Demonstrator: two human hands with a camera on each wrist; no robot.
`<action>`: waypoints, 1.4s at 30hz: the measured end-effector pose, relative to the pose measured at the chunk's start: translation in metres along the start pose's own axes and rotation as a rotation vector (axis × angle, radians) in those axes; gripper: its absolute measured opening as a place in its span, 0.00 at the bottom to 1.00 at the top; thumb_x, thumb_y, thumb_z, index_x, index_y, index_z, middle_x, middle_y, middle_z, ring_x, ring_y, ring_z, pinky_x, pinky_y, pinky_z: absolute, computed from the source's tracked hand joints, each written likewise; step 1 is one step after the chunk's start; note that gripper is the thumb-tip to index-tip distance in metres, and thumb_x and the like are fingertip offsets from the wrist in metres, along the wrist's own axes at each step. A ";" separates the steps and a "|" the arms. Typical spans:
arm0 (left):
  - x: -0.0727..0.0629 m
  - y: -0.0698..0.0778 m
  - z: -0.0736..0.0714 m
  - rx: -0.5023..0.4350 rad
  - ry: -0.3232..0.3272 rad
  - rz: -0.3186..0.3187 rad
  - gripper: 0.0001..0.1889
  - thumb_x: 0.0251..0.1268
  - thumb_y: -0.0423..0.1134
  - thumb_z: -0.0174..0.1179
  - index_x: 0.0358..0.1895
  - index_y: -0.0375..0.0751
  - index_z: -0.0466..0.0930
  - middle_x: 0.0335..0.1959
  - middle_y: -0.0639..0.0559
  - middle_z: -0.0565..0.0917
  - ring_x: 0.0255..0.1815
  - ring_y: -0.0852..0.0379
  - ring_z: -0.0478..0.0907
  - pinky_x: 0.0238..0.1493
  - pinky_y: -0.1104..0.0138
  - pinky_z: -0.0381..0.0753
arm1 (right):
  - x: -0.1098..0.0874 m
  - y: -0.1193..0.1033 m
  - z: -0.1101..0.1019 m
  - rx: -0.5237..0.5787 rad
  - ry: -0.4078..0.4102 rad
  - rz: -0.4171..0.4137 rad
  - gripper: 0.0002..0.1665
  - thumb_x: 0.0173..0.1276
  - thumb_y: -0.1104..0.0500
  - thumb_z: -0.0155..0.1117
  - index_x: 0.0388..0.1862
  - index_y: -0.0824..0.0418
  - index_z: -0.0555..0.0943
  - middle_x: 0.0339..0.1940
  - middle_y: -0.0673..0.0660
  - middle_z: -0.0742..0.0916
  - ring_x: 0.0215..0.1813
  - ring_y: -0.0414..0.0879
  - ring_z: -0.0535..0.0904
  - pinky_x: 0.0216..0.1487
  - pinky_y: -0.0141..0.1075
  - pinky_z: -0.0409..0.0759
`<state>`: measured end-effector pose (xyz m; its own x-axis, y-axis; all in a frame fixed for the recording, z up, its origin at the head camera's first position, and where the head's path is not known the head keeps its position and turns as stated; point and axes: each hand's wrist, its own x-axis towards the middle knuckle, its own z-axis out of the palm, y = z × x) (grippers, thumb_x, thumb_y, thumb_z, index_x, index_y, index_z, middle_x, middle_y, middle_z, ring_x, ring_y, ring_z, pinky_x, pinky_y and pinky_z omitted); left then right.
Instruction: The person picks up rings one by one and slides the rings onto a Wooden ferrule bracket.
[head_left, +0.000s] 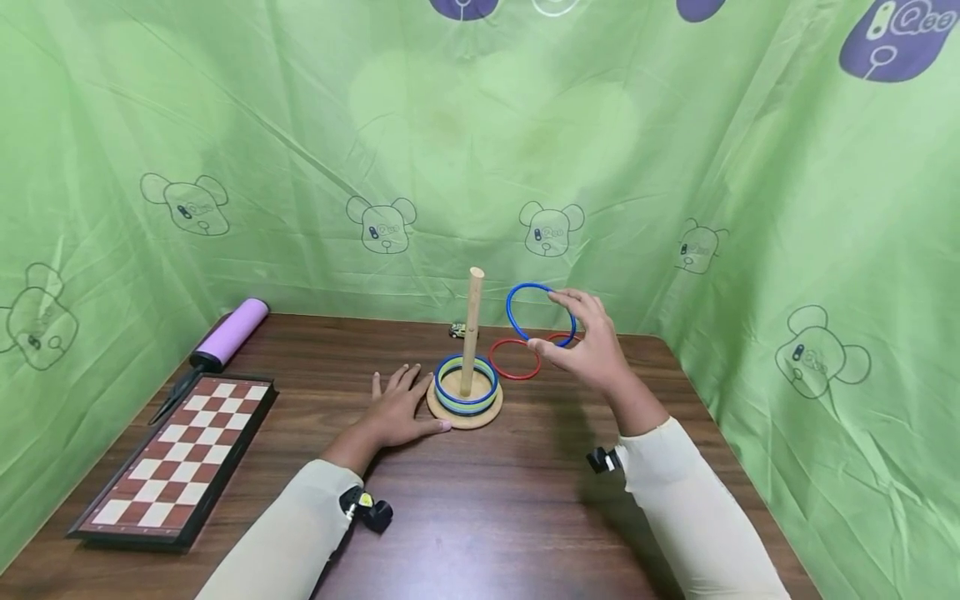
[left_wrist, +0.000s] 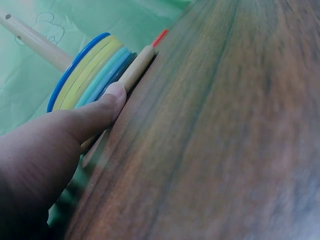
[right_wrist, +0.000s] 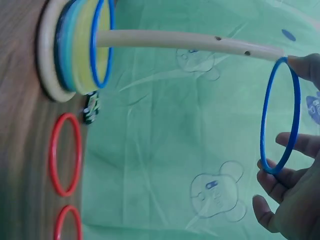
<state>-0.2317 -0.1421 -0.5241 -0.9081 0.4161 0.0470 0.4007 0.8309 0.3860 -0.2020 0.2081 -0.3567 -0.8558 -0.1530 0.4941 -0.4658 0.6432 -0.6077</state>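
Note:
My right hand (head_left: 596, 350) pinches a blue ring (head_left: 509, 310) between thumb and fingers, up in the air to the right of a wooden peg (head_left: 472, 333). In the right wrist view the ring's upper edge overlaps the peg's tip. Around the peg's foot lies a stack of rings (left_wrist: 85, 70), blue on top, then yellow, light blue and dark ones, on a round wooden base (head_left: 474, 422). My left hand (head_left: 396, 410) rests beside the base, fingers spread, with its thumb (left_wrist: 115, 95) against the base's edge. Two red rings (right_wrist: 52, 155) lie on the table right of the base.
Behind the peg stands a small toy car (head_left: 457, 331). At the left are a red-and-white checkered board (head_left: 180, 450) and a purple cylinder (head_left: 234, 332) with a black end. Green cloth (head_left: 450, 167) hangs along the table's back and sides.

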 end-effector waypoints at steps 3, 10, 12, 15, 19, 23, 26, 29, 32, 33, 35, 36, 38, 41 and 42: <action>0.001 0.001 0.001 -0.002 -0.005 0.003 0.59 0.62 0.83 0.62 0.88 0.47 0.61 0.90 0.35 0.56 0.93 0.32 0.46 0.82 0.21 0.32 | 0.004 -0.007 -0.002 0.023 0.027 -0.015 0.46 0.60 0.48 0.87 0.77 0.53 0.80 0.79 0.58 0.79 0.81 0.58 0.69 0.68 0.66 0.77; 0.003 0.002 0.002 -0.015 0.000 0.009 0.59 0.62 0.81 0.63 0.88 0.47 0.62 0.90 0.35 0.56 0.93 0.32 0.46 0.82 0.21 0.32 | 0.018 -0.026 -0.003 0.054 0.087 -0.050 0.46 0.58 0.47 0.85 0.76 0.54 0.81 0.78 0.60 0.79 0.80 0.58 0.69 0.74 0.69 0.71; 0.002 0.001 0.003 -0.015 0.000 0.009 0.59 0.62 0.81 0.63 0.88 0.47 0.62 0.90 0.35 0.56 0.93 0.32 0.46 0.82 0.20 0.32 | 0.021 -0.031 -0.002 0.054 0.102 -0.052 0.46 0.58 0.45 0.85 0.76 0.54 0.81 0.79 0.60 0.79 0.81 0.58 0.69 0.74 0.69 0.71; 0.001 0.000 0.004 -0.017 0.002 0.010 0.59 0.62 0.81 0.64 0.88 0.47 0.62 0.90 0.35 0.56 0.93 0.32 0.46 0.82 0.21 0.32 | 0.026 -0.038 0.000 0.053 0.113 -0.044 0.47 0.59 0.44 0.84 0.77 0.52 0.80 0.80 0.58 0.78 0.82 0.57 0.67 0.75 0.70 0.70; 0.000 -0.001 0.005 -0.017 0.015 0.011 0.59 0.62 0.81 0.64 0.88 0.47 0.62 0.90 0.35 0.57 0.92 0.32 0.47 0.82 0.21 0.33 | 0.035 -0.049 0.004 0.050 0.100 -0.048 0.47 0.59 0.42 0.84 0.77 0.51 0.80 0.81 0.57 0.77 0.84 0.56 0.65 0.79 0.72 0.61; 0.001 -0.003 0.005 -0.022 0.014 0.008 0.59 0.62 0.81 0.63 0.88 0.47 0.61 0.90 0.35 0.56 0.93 0.33 0.46 0.83 0.22 0.31 | 0.043 -0.058 0.014 0.044 0.057 -0.064 0.48 0.59 0.42 0.84 0.78 0.51 0.79 0.82 0.56 0.77 0.85 0.55 0.63 0.82 0.72 0.53; 0.002 -0.004 0.004 -0.021 0.009 0.007 0.59 0.62 0.81 0.63 0.88 0.48 0.61 0.91 0.36 0.56 0.93 0.33 0.46 0.83 0.22 0.31 | 0.046 -0.061 0.022 0.032 0.031 -0.064 0.49 0.60 0.42 0.84 0.78 0.52 0.79 0.82 0.56 0.77 0.85 0.56 0.63 0.81 0.71 0.53; 0.003 -0.003 0.002 -0.013 0.001 0.003 0.59 0.63 0.82 0.62 0.88 0.48 0.61 0.91 0.36 0.56 0.93 0.33 0.46 0.83 0.22 0.31 | 0.046 -0.061 0.032 0.002 -0.002 -0.061 0.51 0.59 0.40 0.84 0.79 0.53 0.77 0.82 0.57 0.77 0.85 0.57 0.65 0.79 0.71 0.54; 0.002 -0.002 0.000 -0.015 0.001 0.001 0.58 0.63 0.81 0.63 0.88 0.47 0.61 0.90 0.35 0.56 0.93 0.32 0.46 0.83 0.22 0.32 | 0.043 -0.057 0.045 -0.026 -0.040 -0.050 0.53 0.59 0.38 0.83 0.80 0.54 0.76 0.82 0.58 0.77 0.84 0.58 0.66 0.77 0.72 0.54; 0.003 -0.003 0.000 -0.014 0.004 0.002 0.58 0.63 0.81 0.63 0.88 0.47 0.61 0.90 0.35 0.56 0.93 0.32 0.46 0.83 0.22 0.32 | 0.041 -0.055 0.049 -0.029 -0.049 -0.043 0.54 0.59 0.38 0.83 0.81 0.55 0.76 0.82 0.58 0.77 0.84 0.58 0.66 0.77 0.72 0.53; 0.002 -0.003 0.000 -0.010 0.012 0.005 0.58 0.63 0.81 0.63 0.88 0.47 0.62 0.90 0.35 0.57 0.93 0.32 0.46 0.83 0.22 0.32 | 0.036 -0.051 0.057 -0.026 -0.063 -0.025 0.54 0.59 0.37 0.83 0.81 0.55 0.76 0.82 0.58 0.77 0.84 0.59 0.66 0.77 0.73 0.52; 0.002 -0.003 0.000 -0.006 0.016 0.008 0.58 0.63 0.81 0.63 0.88 0.47 0.62 0.90 0.35 0.57 0.93 0.32 0.47 0.83 0.22 0.32 | 0.034 -0.048 0.061 -0.022 -0.070 -0.014 0.54 0.59 0.38 0.84 0.81 0.54 0.76 0.82 0.58 0.77 0.84 0.59 0.66 0.77 0.73 0.53; 0.002 -0.004 0.001 0.000 0.021 0.012 0.59 0.63 0.81 0.62 0.88 0.47 0.62 0.90 0.36 0.57 0.93 0.33 0.47 0.83 0.22 0.32 | 0.028 -0.042 0.069 -0.013 -0.089 0.013 0.54 0.59 0.37 0.84 0.81 0.54 0.75 0.82 0.57 0.77 0.84 0.58 0.66 0.76 0.71 0.53; 0.001 -0.004 0.001 -0.001 0.021 0.012 0.59 0.62 0.81 0.63 0.88 0.46 0.62 0.90 0.35 0.57 0.93 0.32 0.46 0.82 0.21 0.32 | 0.019 -0.033 0.081 -0.014 -0.124 0.059 0.54 0.60 0.37 0.84 0.82 0.52 0.75 0.82 0.57 0.77 0.84 0.57 0.66 0.76 0.69 0.55; 0.001 -0.004 0.002 0.002 0.021 0.012 0.59 0.62 0.82 0.62 0.88 0.46 0.62 0.90 0.35 0.57 0.93 0.33 0.47 0.82 0.21 0.33 | 0.016 -0.030 0.085 -0.011 -0.133 0.071 0.54 0.60 0.37 0.84 0.82 0.53 0.74 0.83 0.57 0.77 0.84 0.57 0.66 0.76 0.69 0.55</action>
<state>-0.2340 -0.1445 -0.5271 -0.9055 0.4184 0.0708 0.4119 0.8268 0.3831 -0.2212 0.1221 -0.3833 -0.9092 -0.2040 0.3628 -0.4008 0.6643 -0.6309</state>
